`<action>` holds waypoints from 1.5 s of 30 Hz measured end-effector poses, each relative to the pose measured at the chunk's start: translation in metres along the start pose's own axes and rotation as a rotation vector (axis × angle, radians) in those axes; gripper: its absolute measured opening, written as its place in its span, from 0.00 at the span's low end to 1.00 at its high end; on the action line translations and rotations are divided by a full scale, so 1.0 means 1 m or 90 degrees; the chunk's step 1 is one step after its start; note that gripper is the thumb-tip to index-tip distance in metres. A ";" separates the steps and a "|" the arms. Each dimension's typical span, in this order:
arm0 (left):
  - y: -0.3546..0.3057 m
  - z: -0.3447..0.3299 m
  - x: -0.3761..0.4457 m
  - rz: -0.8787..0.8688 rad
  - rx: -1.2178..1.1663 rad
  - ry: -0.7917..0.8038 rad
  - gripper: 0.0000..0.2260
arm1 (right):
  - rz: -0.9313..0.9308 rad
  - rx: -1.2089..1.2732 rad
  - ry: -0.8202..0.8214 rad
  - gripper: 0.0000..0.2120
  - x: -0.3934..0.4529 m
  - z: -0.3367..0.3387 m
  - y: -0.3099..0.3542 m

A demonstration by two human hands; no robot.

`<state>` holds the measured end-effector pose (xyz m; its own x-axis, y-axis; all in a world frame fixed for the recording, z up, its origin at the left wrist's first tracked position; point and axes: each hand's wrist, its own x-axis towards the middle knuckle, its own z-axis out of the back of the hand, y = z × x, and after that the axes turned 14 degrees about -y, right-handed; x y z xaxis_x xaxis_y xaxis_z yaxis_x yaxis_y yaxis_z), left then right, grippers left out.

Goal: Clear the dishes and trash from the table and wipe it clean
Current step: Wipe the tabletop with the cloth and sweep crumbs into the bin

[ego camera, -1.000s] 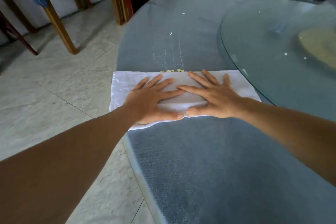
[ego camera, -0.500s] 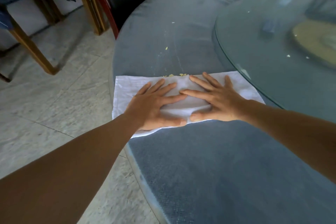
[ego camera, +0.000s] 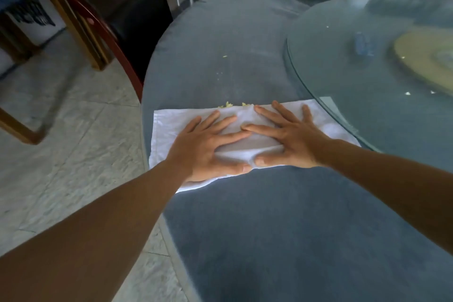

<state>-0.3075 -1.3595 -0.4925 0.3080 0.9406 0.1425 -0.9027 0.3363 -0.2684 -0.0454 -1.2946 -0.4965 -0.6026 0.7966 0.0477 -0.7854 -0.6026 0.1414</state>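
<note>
My left hand [ego camera: 208,147] and right hand [ego camera: 286,141] flat, fingers spread, pressing white folded cloth [ego camera: 171,130], yellow crumbs [ego camera: 228,104] at its far edge, round blue-grey table [ego camera: 269,228]

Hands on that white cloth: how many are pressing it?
2. The left hand lies flat on the cloth's middle-left part; the right hand lies flat beside it towards the glass turntable. Their thumbs and forefingers nearly meet. No other hands show.
</note>
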 end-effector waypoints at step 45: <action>0.248 0.008 0.381 -0.203 -0.038 0.068 0.34 | -0.260 -0.020 -0.004 0.37 0.335 0.007 -0.113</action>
<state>-0.4163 -0.9185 -0.4971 0.6040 0.7865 0.1287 -0.7380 0.6129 -0.2821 -0.1576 -0.9588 -0.4897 -0.2388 0.9711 0.0002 -0.9641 -0.2371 0.1195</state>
